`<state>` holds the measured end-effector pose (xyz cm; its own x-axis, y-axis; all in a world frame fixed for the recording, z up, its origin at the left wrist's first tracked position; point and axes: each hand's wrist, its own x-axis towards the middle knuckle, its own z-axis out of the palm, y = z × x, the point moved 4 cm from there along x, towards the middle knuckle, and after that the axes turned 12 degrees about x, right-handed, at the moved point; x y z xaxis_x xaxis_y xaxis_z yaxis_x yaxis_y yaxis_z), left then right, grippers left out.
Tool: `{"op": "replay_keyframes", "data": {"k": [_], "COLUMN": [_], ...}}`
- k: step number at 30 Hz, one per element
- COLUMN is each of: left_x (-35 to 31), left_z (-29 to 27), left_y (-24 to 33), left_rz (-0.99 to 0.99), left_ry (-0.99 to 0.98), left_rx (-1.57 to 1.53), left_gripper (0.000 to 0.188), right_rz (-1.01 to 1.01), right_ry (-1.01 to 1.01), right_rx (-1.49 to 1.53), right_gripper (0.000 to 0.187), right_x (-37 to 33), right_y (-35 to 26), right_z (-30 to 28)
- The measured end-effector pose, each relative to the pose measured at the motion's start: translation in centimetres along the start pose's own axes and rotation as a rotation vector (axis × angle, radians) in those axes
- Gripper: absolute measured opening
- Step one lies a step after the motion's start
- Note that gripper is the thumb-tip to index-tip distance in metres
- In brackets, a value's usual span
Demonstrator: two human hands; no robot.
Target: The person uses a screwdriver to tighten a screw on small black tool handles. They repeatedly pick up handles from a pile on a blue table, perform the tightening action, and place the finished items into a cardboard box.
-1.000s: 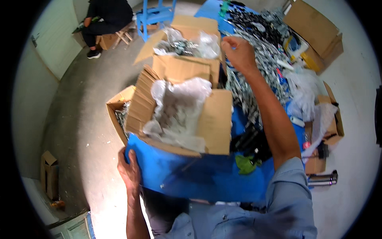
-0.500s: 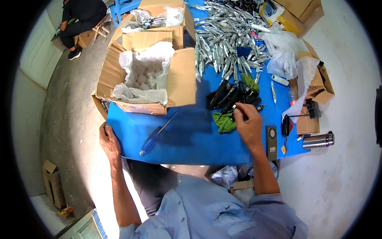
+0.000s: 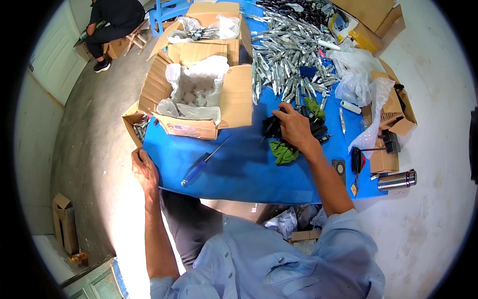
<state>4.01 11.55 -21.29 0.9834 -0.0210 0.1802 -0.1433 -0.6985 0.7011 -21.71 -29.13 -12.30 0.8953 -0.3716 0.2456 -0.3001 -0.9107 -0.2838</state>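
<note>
My right hand (image 3: pixel 295 128) reaches into a heap of black pen-shaped tools (image 3: pixel 317 130). Its thumb and fingers are closed among them, and the heap partly hides what they grip. A crumpled green cloth (image 3: pixel 283 152) lies just below that hand, and another green piece (image 3: pixel 314 107) shows behind it. At the table's left edge my left hand (image 3: pixel 145 172) rests with its fingers curled over the blue tabletop's rim (image 3: pixel 160 185). Right of the left hand lies a screwdriver (image 3: pixel 195 171) with a blue handle, untouched, its shaft pointing away from me.
A plastic-lined cardboard box (image 3: pixel 191 128) stands at the left, with another box (image 3: pixel 203 9) behind. Many silvery pen-shaped tools (image 3: pixel 289 55) pile up at the back. On the right are bubble wrap (image 3: pixel 371 122), a metal flask (image 3: pixel 397 180) and a dark flat block (image 3: pixel 339 169). Someone sits far left.
My right hand has moved away from me and left, deeper over the black tools. The view has shifted slightly; my left hand stays at the table edge.
</note>
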Motion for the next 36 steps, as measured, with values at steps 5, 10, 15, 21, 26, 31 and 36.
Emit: {"op": "replay_keyframes", "data": {"k": [5,10,15,21,26,31,36], "left_x": [0.1,-0.1,-0.1,0.2,-0.9,-7.5,-14.6], "left_z": [0.2,0.1,0.0,-0.1,-2.3,-6.6,-6.6], "left_y": [-0.2,0.0,0.0,0.3,1.7,6.2,10.1], "left_rz": [0.008,0.013,0.015,0.072,0.215,0.098,0.066], "left_ry": [0.000,-0.003,0.004,0.000,0.063,-0.181,-0.508], "left_rx": [0.006,-0.011,-0.018,-0.004,0.110,-0.151,-0.426], "left_gripper": [0.038,0.038,0.040,0.042,0.042,0.046,0.046], "right_rz": [-0.154,-0.350,-0.499,-0.208,0.393,0.544,0.470], "right_ry": [-0.120,-0.111,0.035,0.142,-0.051,-0.153,-0.171], "right_rx": [-0.161,-0.247,-0.203,0.353,1.209,1.517,1.494], "right_gripper": [0.030,0.025,0.028,0.026,0.022,0.025,0.019], "right_x": [1.0,0.2,-1.0,-6.5,-10.8,-11.7,-11.7], "right_y": [-0.4,-0.5,-1.6,-6.2,-11.1,-16.4,-18.0], "right_z": [-0.6,-1.9,-4.8,-4.1,1.6,2.5,3.9]}}
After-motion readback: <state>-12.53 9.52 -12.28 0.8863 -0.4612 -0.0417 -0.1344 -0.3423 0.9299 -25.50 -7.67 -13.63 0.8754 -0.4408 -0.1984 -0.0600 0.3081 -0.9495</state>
